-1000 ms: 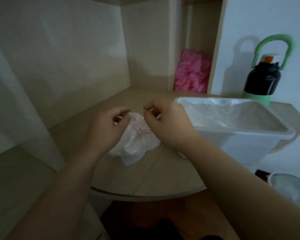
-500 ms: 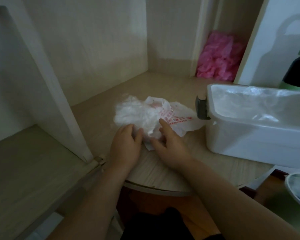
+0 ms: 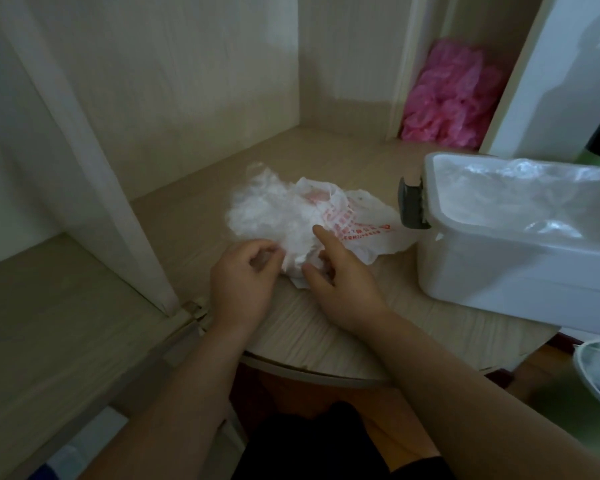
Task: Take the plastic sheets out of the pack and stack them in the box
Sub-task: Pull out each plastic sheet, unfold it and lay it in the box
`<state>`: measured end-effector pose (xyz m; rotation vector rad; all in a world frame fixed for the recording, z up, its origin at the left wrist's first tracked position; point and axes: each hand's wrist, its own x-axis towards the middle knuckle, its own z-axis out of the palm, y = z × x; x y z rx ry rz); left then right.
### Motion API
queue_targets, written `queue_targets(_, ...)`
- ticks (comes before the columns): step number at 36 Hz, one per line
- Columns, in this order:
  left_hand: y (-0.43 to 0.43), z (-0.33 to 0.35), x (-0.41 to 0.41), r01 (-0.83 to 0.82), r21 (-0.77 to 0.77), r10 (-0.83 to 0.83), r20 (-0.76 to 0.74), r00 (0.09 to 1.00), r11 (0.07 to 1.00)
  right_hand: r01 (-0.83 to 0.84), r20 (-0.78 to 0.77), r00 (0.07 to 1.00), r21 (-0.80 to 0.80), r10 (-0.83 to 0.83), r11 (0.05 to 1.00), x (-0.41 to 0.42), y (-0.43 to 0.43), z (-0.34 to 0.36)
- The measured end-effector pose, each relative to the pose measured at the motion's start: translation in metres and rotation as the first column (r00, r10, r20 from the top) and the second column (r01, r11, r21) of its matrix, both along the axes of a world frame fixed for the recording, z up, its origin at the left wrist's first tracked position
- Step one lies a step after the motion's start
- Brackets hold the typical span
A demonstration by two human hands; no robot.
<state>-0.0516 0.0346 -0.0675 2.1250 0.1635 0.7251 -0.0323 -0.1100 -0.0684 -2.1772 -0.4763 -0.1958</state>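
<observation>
Head view, looking down at a rounded wooden table (image 3: 326, 337) in dim light. Two bare hands work at a crumpled bundle just ahead of the fingertips.

The left hand (image 3: 243, 278) has its fingers (image 3: 274, 256) curled inward, and they appear to pinch a thin edge of film, probably to peel one layer free from the rest. The right hand (image 3: 342, 284) lays its index finger straight across the pack (image 3: 364, 230), while its thumb and other fingers curl around the pack's near edge. This looks like a steadying grip, so the pack does not slide while the other hand pulls.

The pack is a soft white bag with red printing, wrinkled and slack, lying flat under and beyond the right fingers. The plastic sheets (image 3: 260, 209) spill from its open end, just beyond the left fingertips: a cloudy, translucent, crinkled wad, very thin and light, with no clear edges.

To the right of the right hand, near but not touching, stands the box (image 3: 499, 271), a white, smooth, rectangular plastic tub with a dark grey latch (image 3: 411, 206) on its near end. Clear, glossy film (image 3: 520, 199) already lies rumpled inside it.

Far beyond the fingers, in a narrow recess, sits a bundle of pink crumpled plastic (image 3: 451, 98). Pale wood-grain panels (image 3: 194, 81) wall the space behind and to the left.
</observation>
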Motion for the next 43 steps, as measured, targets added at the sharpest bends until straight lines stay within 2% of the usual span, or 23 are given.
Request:
queue_targets(11, -0.005, 0.007, -0.010, 0.235, -0.172, -0.220, 0.101, 0.970, 0.957, 0.017, 0.012, 1.000, -0.006, -0.017, 1.000, -0.003, -0.001, 0.001)
queue_targets(15, -0.005, 0.007, -0.011, 0.191, -0.126, -0.184, 0.068, 0.981, 0.973, 0.042, -0.044, 0.998, 0.135, -0.036, 0.990, -0.006, -0.004, 0.004)
queue_targets(18, -0.006, 0.008, -0.013, 0.125, -0.253, -0.126, 0.014, 0.992, 0.959, 0.075, -0.050, 0.997, 0.214, -0.066, 0.974, -0.008, -0.005, 0.003)
queue_targets(24, 0.003, 0.007, -0.013, 0.149, -0.409, -0.166, -0.007, 0.986, 0.900, 0.041, -0.028, 0.999, 0.138, -0.038, 0.990, -0.012, -0.006, 0.004)
queue_targets(30, 0.001, 0.004, -0.016, 0.196, -0.324, -0.210, -0.007, 0.978, 0.925, -0.010, 0.081, 0.997, -0.035, 0.013, 0.999, -0.014, -0.004, 0.005)
queue_targets(36, 0.000, 0.008, -0.021, 0.358, -0.180, -0.367, -0.013, 0.930, 0.916, -0.054, 0.089, 0.995, 0.009, 0.053, 0.999, -0.013, -0.006, 0.002)
queue_targets(40, 0.000, 0.007, -0.020, 0.389, -0.063, -0.390, -0.001, 0.921, 0.919, -0.084, 0.044, 0.996, 0.010, 0.083, 0.996, -0.012, -0.006, 0.002)
queue_targets(43, 0.001, 0.005, -0.018, 0.351, -0.104, -0.350, 0.029, 0.936, 0.931, -0.071, -0.015, 0.997, 0.080, 0.072, 0.994, -0.011, -0.007, 0.005)
